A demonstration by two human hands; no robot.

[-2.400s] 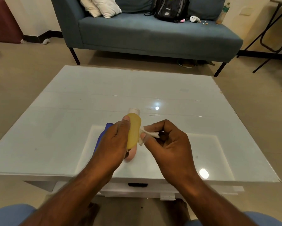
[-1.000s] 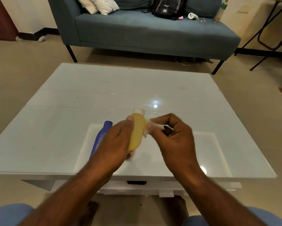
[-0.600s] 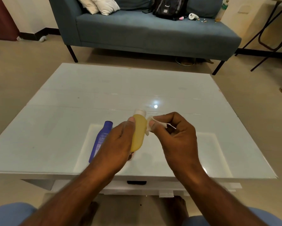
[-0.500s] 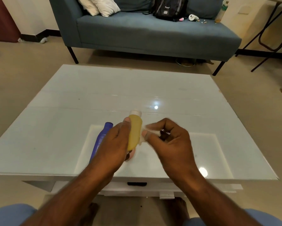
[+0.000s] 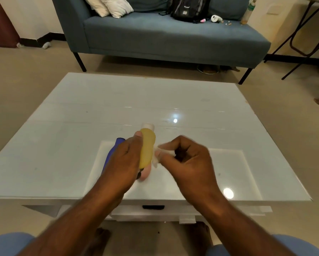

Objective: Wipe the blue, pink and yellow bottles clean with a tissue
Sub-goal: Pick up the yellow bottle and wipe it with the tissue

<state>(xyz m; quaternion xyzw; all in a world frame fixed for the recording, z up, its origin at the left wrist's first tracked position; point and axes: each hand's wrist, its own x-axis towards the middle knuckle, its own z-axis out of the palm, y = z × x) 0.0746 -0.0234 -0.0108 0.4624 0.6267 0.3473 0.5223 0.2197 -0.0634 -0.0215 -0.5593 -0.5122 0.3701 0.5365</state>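
Note:
My left hand (image 5: 125, 161) grips the yellow bottle (image 5: 147, 147) upright above the table, its white cap pointing away from me. A small white tissue (image 5: 157, 157) is pinched in my right hand (image 5: 188, 163) and pressed against the bottle's right side near its lower half. The blue bottle (image 5: 113, 152) lies on the white table (image 5: 173, 100) just left of my left hand, mostly covered by it. Only the end of the pink bottle (image 5: 145, 173) shows below the yellow one.
A drawer handle (image 5: 153, 207) sits under the table's near edge. Beyond the table stands a blue sofa (image 5: 164, 36) with pillows, a black backpack and small items. Dark metal legs (image 5: 306, 34) stand at the far right. My knees are at the bottom corners.
My right hand has slid the tissue down the yellow bottle's side, from near the cap toward the lower half. The left hand keeps its hold on the bottle.

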